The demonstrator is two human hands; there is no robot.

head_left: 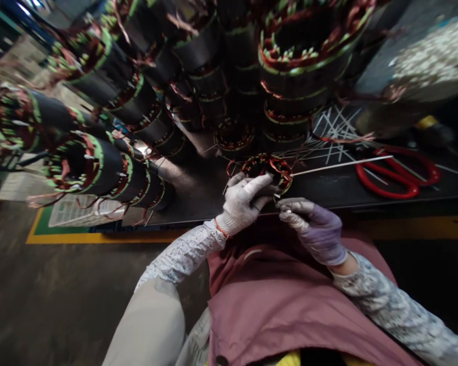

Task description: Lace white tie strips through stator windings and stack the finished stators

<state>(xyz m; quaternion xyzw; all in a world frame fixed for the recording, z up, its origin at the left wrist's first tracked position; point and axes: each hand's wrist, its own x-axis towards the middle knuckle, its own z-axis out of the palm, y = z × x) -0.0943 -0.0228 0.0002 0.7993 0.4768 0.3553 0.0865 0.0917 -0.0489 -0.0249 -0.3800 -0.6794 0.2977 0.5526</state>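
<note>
A motor stator [287,179] with copper windings and a green-edged rim sits on the dark bench, close to its front edge. My left hand [244,201], in a white knit glove, has its fingers bent over the near side of this stator and grips it. Just right of it, my right hand [315,229], in a white and purple glove, pinches thumb and fingers together near the stator's front rim. Something thin is at those fingertips, too small to name. A pale thin strip [339,165] reaches from the stator to the right.
Stacked stators [301,76] rise behind, and more stacks [99,162] lean at the left. Red-handled scissors [389,183] lie at the right, beside scattered thin white strips [334,132]. A heap of short white pieces [438,56] is at the upper right. A white basket [74,213] shows lower left.
</note>
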